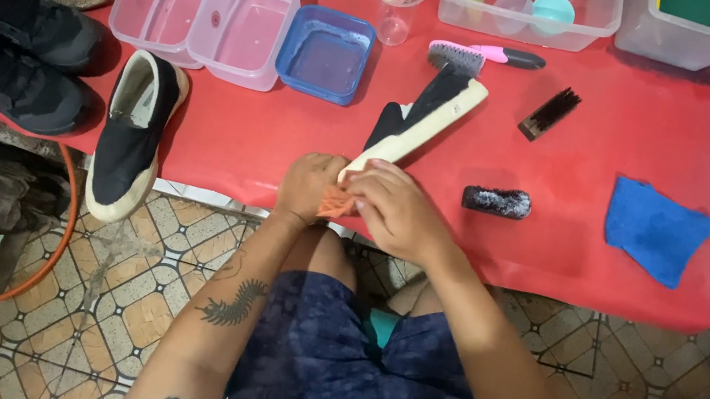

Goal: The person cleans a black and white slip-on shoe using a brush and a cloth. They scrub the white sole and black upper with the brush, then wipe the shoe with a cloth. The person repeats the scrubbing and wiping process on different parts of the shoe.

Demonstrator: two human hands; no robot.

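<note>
Red table cover, blue cloth, two pink tubs, black-and-cream shoe, orange cloth.

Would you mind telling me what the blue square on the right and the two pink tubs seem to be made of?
The blue square looks like soft cloth: matte, slightly fuzzy, with uneven edges. The two pink tubs look like thin translucent plastic: the red table cover tints through their glossy walls.

Bright, even light with soft shadows under things, mild wide-angle bending at edges, slight softness throughout.
</note>
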